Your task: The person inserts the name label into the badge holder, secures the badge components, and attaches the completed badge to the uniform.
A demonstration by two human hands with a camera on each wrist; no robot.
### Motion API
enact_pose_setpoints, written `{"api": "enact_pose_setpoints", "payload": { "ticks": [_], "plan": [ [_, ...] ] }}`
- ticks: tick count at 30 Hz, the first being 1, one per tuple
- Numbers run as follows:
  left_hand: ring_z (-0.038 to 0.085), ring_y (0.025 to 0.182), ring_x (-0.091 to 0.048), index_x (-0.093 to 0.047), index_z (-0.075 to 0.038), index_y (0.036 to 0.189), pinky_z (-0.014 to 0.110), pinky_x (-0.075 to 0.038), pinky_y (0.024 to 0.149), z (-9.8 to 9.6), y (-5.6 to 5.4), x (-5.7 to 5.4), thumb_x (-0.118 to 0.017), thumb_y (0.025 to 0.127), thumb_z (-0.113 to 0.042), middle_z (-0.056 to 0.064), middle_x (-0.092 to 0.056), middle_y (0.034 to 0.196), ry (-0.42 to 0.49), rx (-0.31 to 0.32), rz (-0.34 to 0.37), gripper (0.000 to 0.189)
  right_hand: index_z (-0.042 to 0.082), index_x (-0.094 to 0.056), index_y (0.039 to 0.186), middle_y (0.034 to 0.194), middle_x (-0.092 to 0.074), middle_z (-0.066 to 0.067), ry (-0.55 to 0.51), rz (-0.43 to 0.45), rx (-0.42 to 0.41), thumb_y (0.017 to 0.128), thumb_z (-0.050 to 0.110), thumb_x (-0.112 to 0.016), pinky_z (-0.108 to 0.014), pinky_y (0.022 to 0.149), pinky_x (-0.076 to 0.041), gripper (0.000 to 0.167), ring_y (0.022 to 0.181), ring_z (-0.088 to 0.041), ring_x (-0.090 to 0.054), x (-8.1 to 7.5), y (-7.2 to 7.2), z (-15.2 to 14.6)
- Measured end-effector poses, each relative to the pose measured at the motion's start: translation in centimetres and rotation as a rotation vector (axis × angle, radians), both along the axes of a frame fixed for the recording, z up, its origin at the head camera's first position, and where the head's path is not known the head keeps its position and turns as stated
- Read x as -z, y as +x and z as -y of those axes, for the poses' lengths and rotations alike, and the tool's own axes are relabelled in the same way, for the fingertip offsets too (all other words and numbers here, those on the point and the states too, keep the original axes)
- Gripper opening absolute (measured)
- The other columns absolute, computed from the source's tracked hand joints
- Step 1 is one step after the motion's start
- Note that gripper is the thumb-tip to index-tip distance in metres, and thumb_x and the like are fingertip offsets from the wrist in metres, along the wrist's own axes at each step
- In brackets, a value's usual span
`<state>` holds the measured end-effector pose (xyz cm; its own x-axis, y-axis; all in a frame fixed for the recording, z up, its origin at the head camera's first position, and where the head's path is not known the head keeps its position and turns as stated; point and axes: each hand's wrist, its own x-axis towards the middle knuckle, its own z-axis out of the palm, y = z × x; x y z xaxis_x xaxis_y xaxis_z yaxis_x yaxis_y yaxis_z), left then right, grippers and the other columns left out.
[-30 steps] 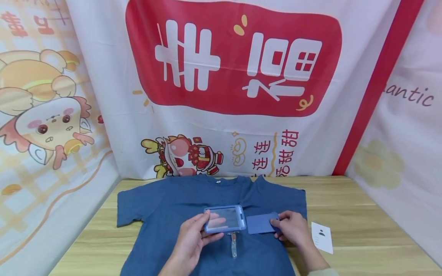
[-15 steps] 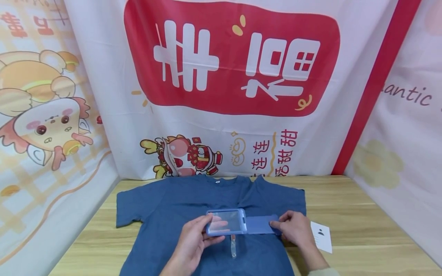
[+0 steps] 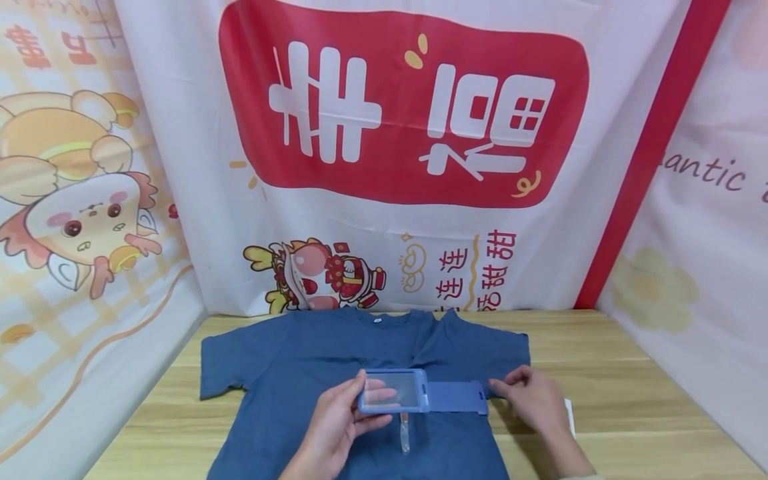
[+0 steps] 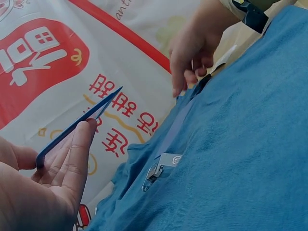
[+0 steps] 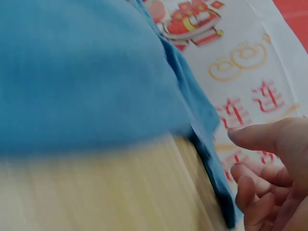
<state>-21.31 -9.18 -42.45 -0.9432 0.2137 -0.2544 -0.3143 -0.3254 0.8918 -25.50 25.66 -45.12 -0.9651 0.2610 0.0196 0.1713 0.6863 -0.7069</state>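
Assembly, seemingly: pinching clear-windowed blue rectangular frame [image 3: 405, 390] in left hand [image 3: 339, 420], lower centre; nothing in loosely bent right hand [image 3: 535, 401]; next, probably fetch half-hidden white card [image 3: 569, 413], lower right.

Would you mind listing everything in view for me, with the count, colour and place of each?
Table: 1, pale wood, across the bottom of the head view
Shirt: 1, blue, spread on the table
Card frame: 1, blue with clear window, held above the shirt
Flat panel: 1, blue, right of the card frame in the head view
Strap clip: 1, clear and silver, on the shirt
Card: 1, white, on the table's right part, mostly hidden
Back cloth: 1, white and red, behind the table
Left cloth: 1, white, orange and yellow, left side
Right cloth: 1, white, right side
Wrist strap: 1, dark, right wrist
Sleeve: 1, pale, right arm
Left hand: 1, bare, gripping the card frame
Right hand: 1, bare, by the panel's outer end
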Motion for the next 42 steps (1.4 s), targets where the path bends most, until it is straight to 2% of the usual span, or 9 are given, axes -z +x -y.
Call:
{"api": "enact_pose_setpoints", "payload": {
  "ticks": [3,7,14,19,25,31,38,42],
  "plan": [
    [0.021,0.105,-0.081,-0.052,0.008,0.15,0.04,-0.067,0.092,0.0,0.0,-0.1,-0.038,0.119,-0.041,0.012,-0.081,0.12,0.0,0.002,0.0,0.06,0.008,-0.075,0.102,0.085,-0.072,-0.003,0.031,-0.02,0.033,0.09,0.042,-0.084,-0.03,0.064,-0.046,0.038,0.075,-0.015,-0.062,0.0,0.4,-2.8],
    [0.02,0.104,-0.081,-0.05,0.009,0.152,0.039,-0.067,0.091,0.0,0.1,-0.3,-0.036,0.119,-0.04,0.012,-0.081,0.121,0.006,-0.001,-0.004,0.06,0.004,-0.075,0.11,0.096,-0.076,-0.008,0.042,-0.018,0.058,0.091,0.038,-0.083,-0.03,0.071,-0.046,0.04,0.085,-0.017,-0.065,-0.1,0.7,-6.7],
    [0.018,0.104,-0.081,-0.047,0.009,0.155,0.04,-0.067,0.091,0.2,0.1,-0.2,-0.036,0.119,-0.039,0.013,-0.081,0.122,0.008,0.005,-0.002,0.061,-0.01,-0.069,0.125,0.118,-0.075,-0.027,0.065,0.061,-0.073,0.089,0.029,-0.085,-0.031,0.081,-0.05,0.055,0.104,-0.029,-0.069,0.0,1.1,-10.4],
    [0.018,0.104,-0.08,-0.05,0.011,0.152,0.04,-0.067,0.091,0.2,0.2,-0.2,-0.038,0.119,-0.039,0.014,-0.08,0.124,-0.003,0.017,-0.012,0.061,-0.009,-0.068,0.129,0.12,-0.074,-0.024,0.073,0.102,-0.131,0.084,0.03,-0.091,-0.032,0.085,-0.051,0.064,0.105,-0.026,-0.067,0.1,1.3,-10.5],
    [0.019,0.106,-0.08,-0.045,0.01,0.156,0.039,-0.067,0.091,0.1,0.1,-0.2,-0.035,0.12,-0.037,0.016,-0.079,0.126,0.014,0.03,0.017,0.06,-0.004,-0.07,0.126,0.113,-0.072,-0.017,0.113,0.116,-0.167,0.078,0.023,-0.095,-0.035,0.084,-0.05,0.06,0.102,-0.027,-0.064,-0.3,1.4,-9.6],
    [0.02,0.106,-0.08,-0.043,0.01,0.156,0.04,-0.067,0.091,0.0,0.0,0.0,-0.037,0.119,-0.037,0.015,-0.079,0.124,0.033,0.032,0.033,0.06,-0.003,-0.068,0.115,0.101,-0.066,-0.012,0.061,0.167,-0.147,0.079,0.021,-0.094,-0.031,0.077,-0.044,0.051,0.094,-0.026,-0.059,-0.2,1.6,-9.4],
    [0.02,0.107,-0.08,-0.051,0.011,0.151,0.04,-0.067,0.091,0.0,0.1,0.1,-0.037,0.119,-0.038,0.017,-0.079,0.125,0.023,0.05,0.023,0.06,0.004,-0.072,0.101,0.091,-0.071,-0.002,0.005,0.079,-0.166,0.084,0.022,-0.09,-0.028,0.071,-0.044,0.03,0.084,-0.017,-0.06,-0.3,1.6,-9.4],
    [0.021,0.107,-0.08,-0.055,0.011,0.148,0.039,-0.067,0.09,0.1,0.2,0.2,-0.038,0.119,-0.037,0.015,-0.081,0.121,0.025,0.059,0.018,0.059,0.003,-0.075,0.101,0.092,-0.073,-0.003,-0.037,0.068,-0.164,0.088,0.027,-0.088,-0.028,0.07,-0.045,0.03,0.085,-0.017,-0.061,-0.6,1.4,-9.4]
  ]
}}
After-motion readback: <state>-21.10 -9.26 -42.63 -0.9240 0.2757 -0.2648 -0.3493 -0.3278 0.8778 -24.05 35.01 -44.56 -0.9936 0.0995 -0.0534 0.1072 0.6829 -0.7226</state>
